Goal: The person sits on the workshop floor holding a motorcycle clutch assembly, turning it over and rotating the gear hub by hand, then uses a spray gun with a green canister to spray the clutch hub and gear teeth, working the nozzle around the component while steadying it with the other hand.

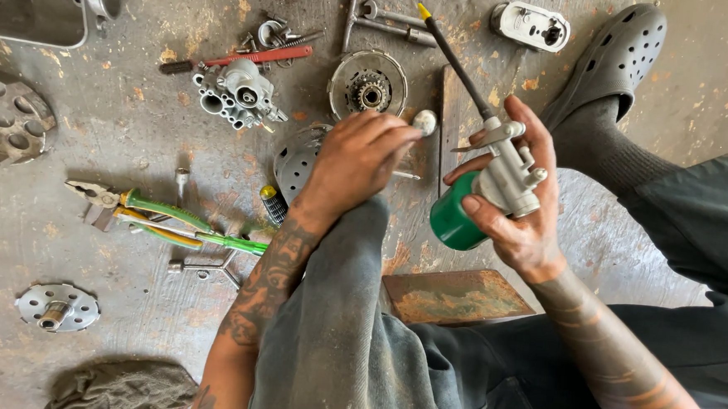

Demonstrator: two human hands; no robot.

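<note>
Between the knees, right hand: the right hand (pixel 520 206) is wrapped around an oil can (pixel 474 204), palm under the green body, thumb across its front, fingers curled behind the grey pump head. It is closed firmly on the can.
Oil can: tilted, black spout (pixel 457 64) with a yellow tip pointing up and away to the left, so the nozzle stands clear of the hands rather than over any part.
Left hand: the left hand (pixel 358 156) lies knuckles up, fingers bent down and pinched on a small pale part (pixel 424 120) at their tips. It is narrow, closed on that part; what the part is, I cannot tell.
Left arm: forearm runs up from the lower frame over a grey-clad knee (pixel 349 328), wrist bent slightly down, which likely steadies the pinch.
Under the left hand: a perforated drum (pixel 298 161) on the floor (pixel 136 126), partly hidden by the wrist.
Just beyond: a clutch hub (pixel 368 86) and a carburettor (pixel 237 94), lying apart.
Left: green-handled pliers (pixel 160 216), a red screwdriver (pixel 247 58).
Near the knee: a rusty plate (pixel 455 295).
Far right: a foot in a grey clog (pixel 617 56).
</note>
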